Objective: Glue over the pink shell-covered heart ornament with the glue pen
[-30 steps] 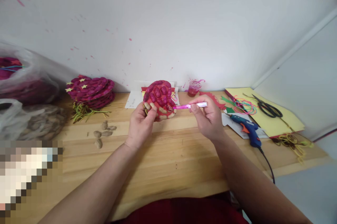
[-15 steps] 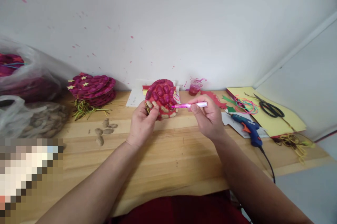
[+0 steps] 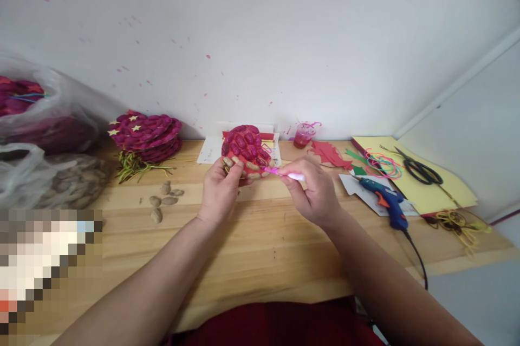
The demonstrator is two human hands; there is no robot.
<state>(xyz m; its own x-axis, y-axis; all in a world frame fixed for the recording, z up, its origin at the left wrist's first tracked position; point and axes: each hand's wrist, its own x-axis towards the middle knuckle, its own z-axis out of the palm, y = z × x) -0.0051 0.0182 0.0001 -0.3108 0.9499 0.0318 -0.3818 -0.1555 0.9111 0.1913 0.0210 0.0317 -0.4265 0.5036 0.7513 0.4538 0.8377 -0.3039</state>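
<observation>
The disc [image 3: 245, 147] was clamped between the fingers of the left hand [image 3: 220, 190], and the brush [image 3: 273, 171] was pinched by those of the right hand [image 3: 314, 193].

At the frame's right, black-handled metal scissors [image 3: 411, 164] lie on flat yellow paper [image 3: 449, 193] near a blue plastic glue gun [image 3: 393, 204].

In the centre of the frame, our left hand [image 3: 221, 190] holds a red disc [image 3: 246, 152] with peanuts, magenta ones above and plain ones below. Our right hand [image 3: 312, 191] grips a brush [image 3: 272, 171], whose tip is at the disc's lower right edge. In the left part we see a magenta stack [image 3: 152, 137] and loose peanuts [image 3: 169, 201]; in the right part, a blue glue gun [image 3: 393, 206] and black scissors [image 3: 411, 162].
</observation>
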